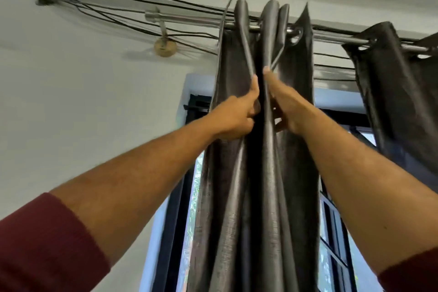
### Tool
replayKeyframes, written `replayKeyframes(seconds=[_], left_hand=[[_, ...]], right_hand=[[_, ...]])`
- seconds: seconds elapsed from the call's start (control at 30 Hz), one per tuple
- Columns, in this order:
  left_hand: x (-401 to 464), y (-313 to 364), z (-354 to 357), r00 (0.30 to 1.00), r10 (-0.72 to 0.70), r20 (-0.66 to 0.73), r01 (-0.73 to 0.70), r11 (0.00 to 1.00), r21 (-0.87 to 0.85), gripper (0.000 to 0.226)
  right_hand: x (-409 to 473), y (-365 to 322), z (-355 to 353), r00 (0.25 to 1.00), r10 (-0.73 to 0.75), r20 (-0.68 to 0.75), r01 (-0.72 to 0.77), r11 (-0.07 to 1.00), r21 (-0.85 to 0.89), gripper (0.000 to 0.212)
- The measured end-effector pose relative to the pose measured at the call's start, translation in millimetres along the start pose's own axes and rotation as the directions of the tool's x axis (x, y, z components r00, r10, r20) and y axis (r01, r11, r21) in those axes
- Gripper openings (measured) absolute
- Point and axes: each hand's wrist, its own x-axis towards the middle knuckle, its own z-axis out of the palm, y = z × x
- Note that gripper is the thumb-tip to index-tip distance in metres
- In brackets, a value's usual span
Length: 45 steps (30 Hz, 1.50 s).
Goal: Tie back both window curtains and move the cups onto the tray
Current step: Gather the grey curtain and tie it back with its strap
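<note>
A dark grey curtain (237,197) hangs bunched in folds from a metal rod (189,19) over the left part of the window. Both my arms reach up to it. My left hand (237,114) pinches one fold high up, just under the rod. My right hand (284,106) grips the neighbouring fold, close beside the left hand. A second dark curtain (398,92) hangs on the same rod at the right, partly out of frame. No cups or tray are in view.
Several black cables (113,7) run along the white wall above the rod to a clip at the upper left. A round wall mount (165,47) holds the rod's bracket. The black window frame (336,232) shows beside the curtain, with greenery outside.
</note>
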Motion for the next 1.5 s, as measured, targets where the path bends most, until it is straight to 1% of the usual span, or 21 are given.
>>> replayKeyframes(seconds=[0.07,0.1,0.17,0.2,0.23,0.27,0.3,0.4,0.47,0.53,0.57,0.6,0.67,0.7,0.77,0.87,0.97,1.1,1.2,1.37,1.5], left_hand=[[-1,-3,-2,0.997,0.012,0.08,-0.014,1.0,0.028,0.032],[-3,-5,-6,0.999,0.0,0.046,0.002,0.999,-0.044,0.013],[-8,-12,-15,0.976,-0.109,-0.188,0.063,0.97,-0.236,0.027],[-12,-16,-17,0.907,-0.171,-0.384,0.101,0.975,-0.196,0.027],[-15,-17,-18,0.801,-0.161,-0.576,0.177,0.984,-0.028,0.027],[-20,-16,-16,0.736,-0.114,-0.667,0.273,0.952,0.138,0.032],[-21,-17,-9,0.73,-0.118,-0.673,0.333,0.922,0.199,0.043],[-19,-10,7,0.833,-0.335,-0.441,0.334,0.939,-0.083,0.078],[-20,-7,20,0.895,-0.279,-0.347,0.274,0.96,-0.065,0.093],[-24,-2,29,0.92,-0.224,-0.322,0.254,0.966,0.052,0.092],[-23,0,33,0.919,-0.235,-0.317,0.274,0.958,0.083,0.089],[-22,2,36,0.917,-0.263,-0.302,0.302,0.949,0.093,0.087],[-19,9,37,0.907,-0.336,-0.253,0.367,0.926,0.091,0.088],[-16,12,34,0.902,-0.363,-0.235,0.388,0.919,0.07,0.089],[-2,16,23,0.875,-0.421,-0.239,0.426,0.904,-0.032,0.082],[31,16,-6,0.794,-0.525,-0.305,0.47,0.85,-0.238,0.073],[60,10,-38,0.79,-0.504,-0.349,0.395,0.854,-0.338,0.091],[92,9,-58,0.875,-0.387,-0.29,0.38,0.921,-0.082,0.07],[104,21,-58,0.929,-0.282,-0.239,0.285,0.958,-0.023,0.061],[105,27,-42,0.97,-0.211,-0.122,0.19,0.968,-0.163,0.059],[46,14,-1,0.976,-0.21,-0.059,0.193,0.956,-0.22,0.099]], right_hand=[[4,-9,17,0.995,-0.027,-0.095,0.004,0.972,-0.234,0.042],[5,-10,22,0.983,-0.064,-0.172,0.001,0.939,-0.345,0.031],[4,-9,31,0.952,-0.111,-0.284,-0.023,0.903,-0.429,0.032],[-1,-8,33,0.948,-0.108,-0.3,-0.032,0.903,-0.429,0.033],[-5,-5,34,0.946,-0.104,-0.308,-0.043,0.898,-0.437,0.033],[-9,-2,35,0.946,-0.095,-0.309,-0.06,0.888,-0.455,0.037],[-12,3,36,0.949,-0.096,-0.301,-0.065,0.874,-0.481,0.041],[-32,16,38,0.922,-0.235,-0.306,-0.012,0.775,-0.632,0.058],[-55,27,37,0.813,-0.486,-0.32,0.037,0.592,-0.805,0.082],[-73,38,33,0.659,-0.654,-0.372,-0.081,0.431,-0.899,0.097],[-78,45,31,0.624,-0.65,-0.434,-0.148,0.447,-0.882,0.101],[-80,50,29,0.644,-0.57,-0.51,-0.186,0.53,-0.827,0.106],[-76,56,24,0.744,-0.277,-0.608,-0.185,0.788,-0.586,0.117],[-70,59,20,0.79,-0.155,-0.594,-0.164,0.879,-0.448,0.122],[-57,55,8,0.843,-0.048,-0.536,-0.142,0.941,-0.307,0.126],[-29,32,-13,0.889,-0.038,-0.457,-0.092,0.961,-0.259,0.126],[12,-2,-37,0.933,-0.027,-0.358,-0.051,0.977,-0.208,0.112],[71,-34,-61,0.962,-0.135,-0.238,0.078,0.969,-0.235,0.073],[72,-51,-40,0.96,-0.224,-0.167,0.194,0.964,-0.18,0.05],[70,-33,-14,0.968,-0.253,0.006,0.253,0.968,-0.008,0.052],[5,17,8,0.967,-0.232,0.107,0.238,0.97,-0.049,0.084]])
